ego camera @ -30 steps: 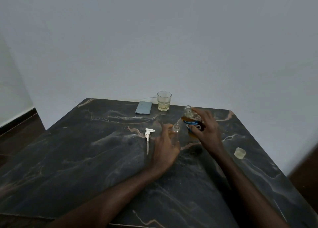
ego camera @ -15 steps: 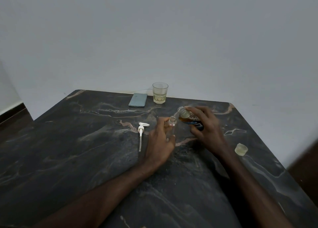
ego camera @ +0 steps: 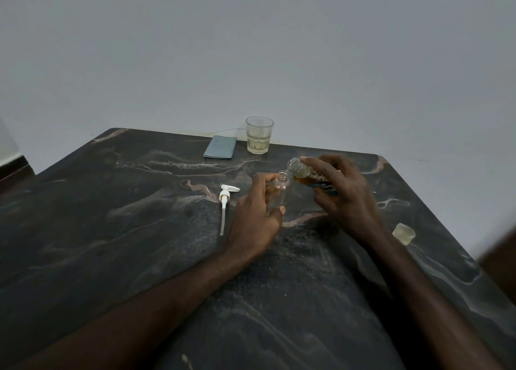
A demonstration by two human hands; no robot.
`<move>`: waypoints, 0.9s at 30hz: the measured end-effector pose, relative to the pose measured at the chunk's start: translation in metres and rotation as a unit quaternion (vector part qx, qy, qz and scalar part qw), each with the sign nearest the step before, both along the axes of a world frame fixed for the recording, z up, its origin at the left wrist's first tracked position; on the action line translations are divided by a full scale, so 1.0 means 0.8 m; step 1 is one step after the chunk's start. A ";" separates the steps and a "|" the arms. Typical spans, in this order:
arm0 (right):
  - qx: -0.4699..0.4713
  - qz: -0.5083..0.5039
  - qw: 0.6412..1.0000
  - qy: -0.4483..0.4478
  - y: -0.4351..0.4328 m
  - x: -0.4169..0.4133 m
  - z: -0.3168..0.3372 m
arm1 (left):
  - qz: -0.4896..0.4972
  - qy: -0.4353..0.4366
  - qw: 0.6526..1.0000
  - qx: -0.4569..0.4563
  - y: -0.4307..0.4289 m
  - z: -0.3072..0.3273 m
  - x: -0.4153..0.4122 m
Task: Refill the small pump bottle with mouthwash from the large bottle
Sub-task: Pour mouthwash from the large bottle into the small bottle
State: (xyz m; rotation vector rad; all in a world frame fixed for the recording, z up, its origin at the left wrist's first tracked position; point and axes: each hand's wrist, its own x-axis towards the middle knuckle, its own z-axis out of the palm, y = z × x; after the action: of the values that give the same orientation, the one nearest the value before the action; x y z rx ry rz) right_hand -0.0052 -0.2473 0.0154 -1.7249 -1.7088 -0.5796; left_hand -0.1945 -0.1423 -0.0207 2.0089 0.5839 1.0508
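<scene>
Right around mid-frame, the left hand [ego camera: 257,219] was wrapped round the small pump bottle [ego camera: 282,191], neck open and roughly upright; couldn't tell if its base touched the table [ego camera: 125,244]. Just right of it, the right hand [ego camera: 344,195] gripped the large bottle [ego camera: 308,175], tipped so its long axis ran down toward the left, mouth just above and beside the small neck. Guessing the pour hinged on lining that mouth over the tiny opening. Pump head [ego camera: 225,199] lay left of the hands, a cap [ego camera: 403,233] lower right. Dark marble top, glass [ego camera: 259,139] and blue-grey case [ego camera: 220,147] at the far edge, plain pale wall behind.
</scene>
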 end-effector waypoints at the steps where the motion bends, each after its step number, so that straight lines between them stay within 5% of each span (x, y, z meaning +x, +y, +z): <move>1: 0.001 0.002 1.000 -0.002 0.000 0.000 0.000 | -0.003 -0.003 1.000 -0.002 0.000 0.000 0.000; 27: 0.042 -0.027 0.994 -0.093 -0.005 -0.014 0.015 | -0.010 -0.007 1.000 0.004 -0.001 0.001 -0.001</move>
State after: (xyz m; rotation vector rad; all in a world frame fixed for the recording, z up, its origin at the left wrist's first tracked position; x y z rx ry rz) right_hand -0.0164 -0.2513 0.0270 -1.7074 -1.7403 -0.8490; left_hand -0.1956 -0.1428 -0.0197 2.0081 0.5524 1.0562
